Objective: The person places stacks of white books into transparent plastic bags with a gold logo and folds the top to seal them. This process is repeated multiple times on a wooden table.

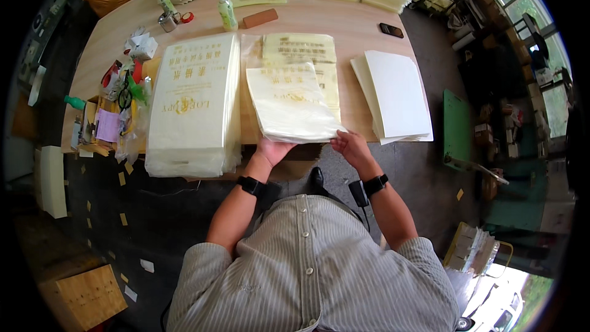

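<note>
The flat, white, gold-printed plastic packet (pixel 287 106) may slip if the right hand (pixel 351 146) — its grip clamped on one corner — loosens; of the left hand (pixel 274 150), I cannot tell.

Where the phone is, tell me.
In the head view, the phone lies at upper right, near the right edge of the table, beyond the white sheets.

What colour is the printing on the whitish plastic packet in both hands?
Golden-yellow printing, seen in the head view.

Cream rectangular plastic-wrapped packet (pixel 292 107) ahead of left hand (pixel 275 150); white rectangular paper pile (pixel 396 95) right of right hand (pixel 352 147) (slightly forward).
</note>
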